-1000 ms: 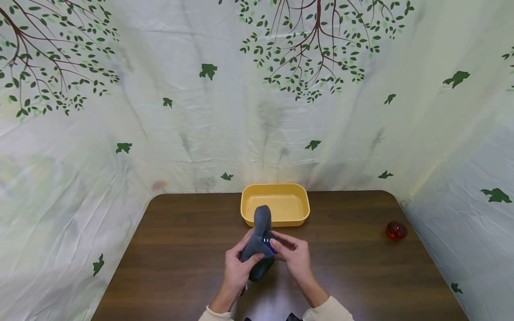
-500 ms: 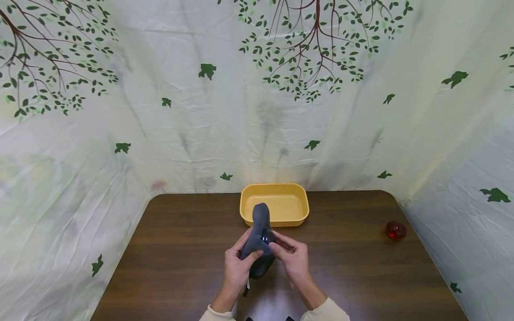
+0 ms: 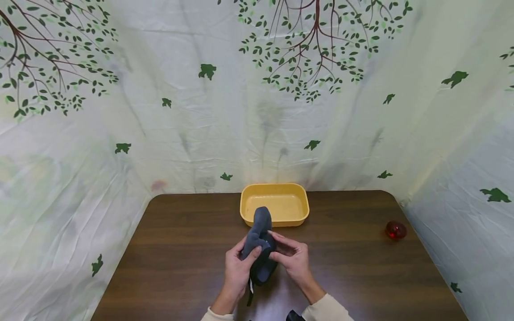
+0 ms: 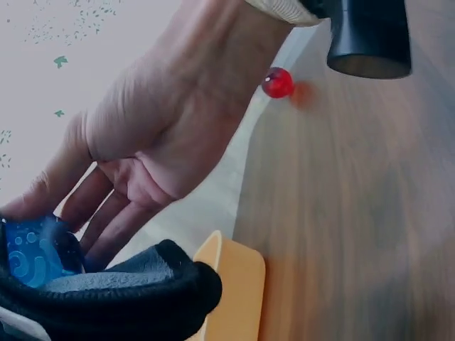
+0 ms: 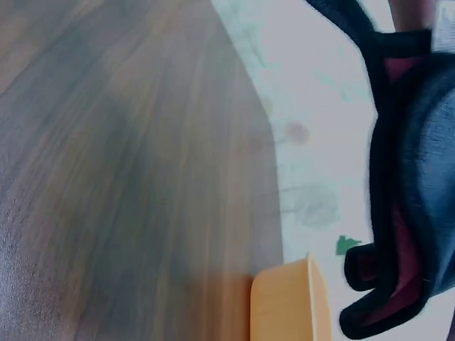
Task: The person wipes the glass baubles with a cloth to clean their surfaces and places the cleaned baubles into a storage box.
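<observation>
Brown table point(image 3: 180, 254), leaf-print curtain point(image 3: 249, 125) behind; yellow tray point(image 3: 287, 207) set far, red ball point(image 3: 395, 230) right. Near centre, grey pouch point(image 3: 262, 218) gripped by left hand point(image 3: 236, 269); blue ball point(image 4: 35, 252) in it pinched by right hand point(image 3: 296, 263).

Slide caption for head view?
Left hand grips dark padded item, right hand at its side; yellow tray behind, red ball right.

Pale creased sheeting point(image 3: 192, 133) behind a brown table point(image 3: 176, 249)
Printed branches point(image 3: 317, 15) spread across the upper left and upper centre.
</observation>
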The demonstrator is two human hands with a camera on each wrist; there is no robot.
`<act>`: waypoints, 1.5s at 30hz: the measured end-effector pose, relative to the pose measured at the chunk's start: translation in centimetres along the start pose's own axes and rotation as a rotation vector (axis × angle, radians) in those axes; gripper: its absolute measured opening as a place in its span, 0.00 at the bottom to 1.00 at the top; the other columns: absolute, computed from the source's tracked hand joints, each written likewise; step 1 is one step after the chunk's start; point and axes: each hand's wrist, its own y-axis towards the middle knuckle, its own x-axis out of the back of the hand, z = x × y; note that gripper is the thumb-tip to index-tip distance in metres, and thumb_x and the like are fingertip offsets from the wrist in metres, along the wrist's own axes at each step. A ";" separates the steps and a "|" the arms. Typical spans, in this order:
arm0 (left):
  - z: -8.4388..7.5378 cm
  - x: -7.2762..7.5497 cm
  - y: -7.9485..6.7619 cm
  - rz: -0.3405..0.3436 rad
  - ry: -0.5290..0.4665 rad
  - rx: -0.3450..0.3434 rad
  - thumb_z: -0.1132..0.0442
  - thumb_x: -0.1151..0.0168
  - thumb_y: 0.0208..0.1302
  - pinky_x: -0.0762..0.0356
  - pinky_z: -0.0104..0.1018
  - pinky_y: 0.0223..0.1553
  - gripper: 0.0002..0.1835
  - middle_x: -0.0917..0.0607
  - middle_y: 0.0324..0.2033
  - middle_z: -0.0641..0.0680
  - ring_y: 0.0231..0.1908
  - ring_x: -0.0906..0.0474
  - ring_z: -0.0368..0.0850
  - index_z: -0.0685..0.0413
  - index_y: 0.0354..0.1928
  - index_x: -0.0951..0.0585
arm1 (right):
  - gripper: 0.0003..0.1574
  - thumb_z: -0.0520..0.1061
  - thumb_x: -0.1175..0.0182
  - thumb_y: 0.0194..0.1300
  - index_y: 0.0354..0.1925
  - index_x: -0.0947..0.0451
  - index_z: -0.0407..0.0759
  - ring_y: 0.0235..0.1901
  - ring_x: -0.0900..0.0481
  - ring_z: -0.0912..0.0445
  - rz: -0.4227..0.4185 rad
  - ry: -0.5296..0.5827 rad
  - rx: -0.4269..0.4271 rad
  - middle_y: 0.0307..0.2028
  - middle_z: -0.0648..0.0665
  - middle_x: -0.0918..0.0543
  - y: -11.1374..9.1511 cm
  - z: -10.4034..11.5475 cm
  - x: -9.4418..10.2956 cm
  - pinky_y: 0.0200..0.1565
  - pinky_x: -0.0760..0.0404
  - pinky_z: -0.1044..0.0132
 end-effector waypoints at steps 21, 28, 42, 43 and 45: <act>-0.2 1.4 0.5 0.115 0.315 -0.389 0.78 0.28 0.47 0.33 0.23 0.57 0.31 0.24 0.58 0.67 0.58 0.27 0.38 0.69 0.57 0.23 | 0.22 0.35 0.38 0.64 0.53 0.25 0.21 0.35 0.14 0.57 -0.140 -0.161 -0.416 0.46 0.26 0.19 0.7 2.8 -1.5 0.38 0.17 0.64; -1.1 1.1 0.4 0.097 0.045 -0.086 0.76 0.35 0.57 0.22 0.30 0.49 0.31 0.27 0.57 0.75 0.49 0.21 0.37 0.76 0.63 0.33 | 0.28 0.28 0.33 0.54 0.54 0.26 0.21 0.45 0.18 0.57 0.091 -0.231 -0.179 0.52 0.23 0.23 1.0 2.8 0.0 0.45 0.19 0.63; -1.1 1.0 0.4 0.128 0.038 -0.028 0.74 0.37 0.60 0.22 0.31 0.48 0.28 0.26 0.56 0.75 0.47 0.20 0.39 0.76 0.62 0.32 | 0.29 0.29 0.32 0.53 0.55 0.25 0.24 0.50 0.19 0.56 0.096 -0.222 -0.109 0.53 0.28 0.22 1.0 2.2 0.1 0.48 0.20 0.63; -1.0 1.1 0.4 0.133 0.055 -0.044 0.74 0.36 0.59 0.22 0.31 0.48 0.28 0.26 0.56 0.74 0.48 0.20 0.38 0.76 0.62 0.31 | 0.28 0.30 0.32 0.54 0.54 0.25 0.24 0.49 0.19 0.56 0.065 -0.223 -0.139 0.52 0.27 0.21 1.0 2.3 0.0 0.47 0.20 0.64; -0.9 1.2 0.6 0.144 0.119 -0.098 0.75 0.34 0.57 0.24 0.29 0.50 0.29 0.25 0.58 0.71 0.50 0.21 0.37 0.73 0.61 0.29 | 0.27 0.31 0.32 0.55 0.53 0.24 0.23 0.47 0.18 0.57 -0.003 -0.227 -0.208 0.51 0.26 0.21 0.8 2.4 -0.4 0.45 0.19 0.66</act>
